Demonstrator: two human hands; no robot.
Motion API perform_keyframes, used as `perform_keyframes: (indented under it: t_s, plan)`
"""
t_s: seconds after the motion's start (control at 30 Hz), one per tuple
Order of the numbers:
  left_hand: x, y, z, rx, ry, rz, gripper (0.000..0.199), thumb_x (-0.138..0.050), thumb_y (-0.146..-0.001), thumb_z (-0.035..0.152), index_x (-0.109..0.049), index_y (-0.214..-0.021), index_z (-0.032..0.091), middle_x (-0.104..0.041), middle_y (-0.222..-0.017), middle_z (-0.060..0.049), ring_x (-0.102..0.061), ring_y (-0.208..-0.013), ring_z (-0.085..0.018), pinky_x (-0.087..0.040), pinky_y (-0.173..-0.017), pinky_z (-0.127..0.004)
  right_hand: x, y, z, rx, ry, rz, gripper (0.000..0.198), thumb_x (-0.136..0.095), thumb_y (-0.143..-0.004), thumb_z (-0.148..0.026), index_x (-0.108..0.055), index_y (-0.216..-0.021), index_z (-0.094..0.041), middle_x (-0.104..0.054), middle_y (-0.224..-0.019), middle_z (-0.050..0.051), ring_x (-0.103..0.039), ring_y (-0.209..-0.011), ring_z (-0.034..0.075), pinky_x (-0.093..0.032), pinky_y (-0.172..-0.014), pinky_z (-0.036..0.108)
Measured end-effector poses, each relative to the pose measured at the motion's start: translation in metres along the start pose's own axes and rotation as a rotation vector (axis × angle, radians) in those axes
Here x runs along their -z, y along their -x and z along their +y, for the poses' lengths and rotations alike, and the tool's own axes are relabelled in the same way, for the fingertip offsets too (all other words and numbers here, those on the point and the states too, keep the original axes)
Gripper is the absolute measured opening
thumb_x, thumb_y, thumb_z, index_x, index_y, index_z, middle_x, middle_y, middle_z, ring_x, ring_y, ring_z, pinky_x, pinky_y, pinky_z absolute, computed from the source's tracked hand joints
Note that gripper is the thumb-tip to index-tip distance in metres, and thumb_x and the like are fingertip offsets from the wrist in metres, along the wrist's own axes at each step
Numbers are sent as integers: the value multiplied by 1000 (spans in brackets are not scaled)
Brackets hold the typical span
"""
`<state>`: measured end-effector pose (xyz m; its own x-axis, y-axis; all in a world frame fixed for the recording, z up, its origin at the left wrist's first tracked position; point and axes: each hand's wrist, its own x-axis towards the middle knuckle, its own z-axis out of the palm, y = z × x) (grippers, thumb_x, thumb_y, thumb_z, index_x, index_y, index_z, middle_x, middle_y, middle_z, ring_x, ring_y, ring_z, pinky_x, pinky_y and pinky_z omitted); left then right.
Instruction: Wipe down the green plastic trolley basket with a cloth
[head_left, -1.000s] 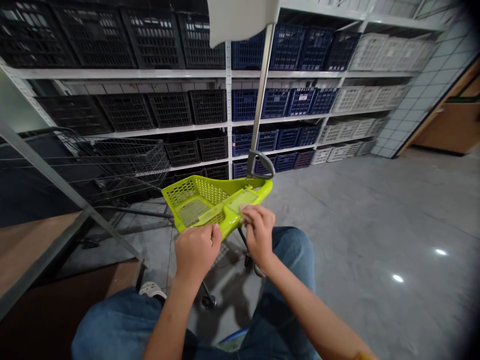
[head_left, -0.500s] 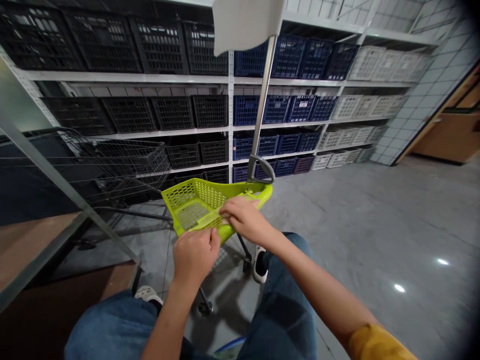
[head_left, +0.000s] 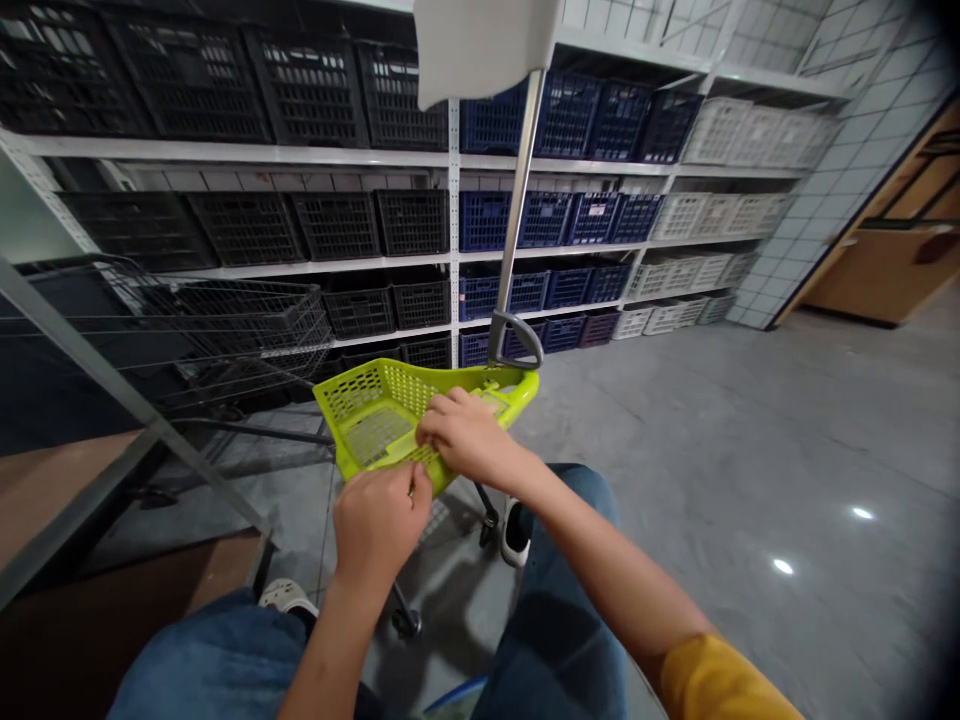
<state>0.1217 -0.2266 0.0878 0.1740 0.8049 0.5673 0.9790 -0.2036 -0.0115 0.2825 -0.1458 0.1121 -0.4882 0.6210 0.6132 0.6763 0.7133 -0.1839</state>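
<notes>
A small lime-green shopping cart (head_left: 362, 392) with a perforated basket stands on the floor in front of me. My left hand (head_left: 381, 515) is closed over the near left end of its handle, thumb on top. Across the middle of the handle lies my right hand (head_left: 466, 432), fingers curled down at the panel on the basket's near edge. What those fingertips may pinch is hidden. A metal pole (head_left: 519, 190) rises from a grey bracket (head_left: 516, 340) at the cart's right corner and carries a white board (head_left: 484, 50).
Shelves (head_left: 300, 262) hold black crates (head_left: 334, 225), blue crates (head_left: 547, 218) and white crates (head_left: 686, 215). A dark wire cart (head_left: 247, 310) stands at left behind a metal frame (head_left: 135, 380). Grey floor (head_left: 675, 430) stretches right. My knees flank the cart's near side.
My right hand has slid left along the handle, closer to my left hand, with its fingers more curled. My left hand keeps its grip. The view has shifted slightly right.
</notes>
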Motion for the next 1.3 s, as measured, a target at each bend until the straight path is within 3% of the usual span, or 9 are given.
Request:
perform_keyframes:
  t_s: [0.1,0.3,0.47,0.67,0.73,0.97,1.07,1.17,1.3]
  plan:
    - [2,0,-2,-14,20,-15,41,-39,-94,32,-63,-62,21,-66,-60,-5,-60,-59,-19,-31,-60,-32,6,-3,16,-23,1,-44,22,-62,-81,-12,-73,-83,-31,-66,-84,-1,-50,-81,18,-39,-75,32]
    - [1,2,-1,-15,32,24,42,-38,-95,33,-63,-63,21,-66,-58,-6,-59,-59,-19,-31,-61,-32,29,27,87,-459,159,120,28,-50,-84,-12,-74,-90,-25,-67,-95,7,-52,-91,23,-39,-86,39]
    - [1,5,-7,-60,38,48,42,-39,-95,32,-62,-61,22,-65,-58,-5,-59,-59,-20,-31,-61,-33,23,63,79,-378,23,310,40,-43,-84,-8,-69,-110,-24,-65,-111,6,-53,-106,22,-37,-94,39]
    - [4,6,-11,-98,89,21,40,-40,-95,36,-64,-67,22,-67,-62,-4,-60,-61,-19,-32,-62,-32,35,65,117,-483,86,354,37,-45,-83,-8,-72,-105,-21,-65,-104,9,-54,-100,24,-36,-93,42]
    - [3,6,-5,-44,64,26,42,-39,-95,37,-64,-65,22,-66,-59,-5,-59,-59,-20,-32,-61,-32,29,65,99,-467,64,378,36,-45,-84,-9,-71,-105,-21,-65,-105,9,-54,-101,24,-37,-92,42]
    - [4,1,11,39,100,-23,38,-37,-96,34,-64,-73,20,-67,-63,-7,-62,-62,-20,-40,-65,-31,-10,86,-27,-210,-96,417,45,-43,-89,-6,-62,-123,-29,-64,-118,5,-54,-112,21,-39,-97,41]
    - [9,1,-7,-46,350,-118,29,-40,-97,39,-63,-97,21,-72,-84,-6,-67,-77,-20,-47,-74,-32,-9,92,-13,-201,-62,433,45,-45,-89,-7,-61,-125,-30,-65,-117,5,-54,-112,22,-38,-99,43]
    - [5,7,-38,-172,596,-120,24,-51,-93,44,-60,-103,24,-69,-112,-5,-60,-113,-21,-45,-98,-36,-7,91,15,-360,-4,507,42,-45,-89,-11,-63,-123,-29,-63,-118,6,-53,-113,25,-35,-101,49]
    - [-18,19,-66,-131,710,8,32,-62,-85,51,-59,-100,23,-69,-107,-5,-56,-121,-24,-34,-113,-45,-19,87,-1,-403,-7,542,44,-47,-90,-15,-57,-130,-28,-58,-129,9,-50,-121,27,-33,-104,53]
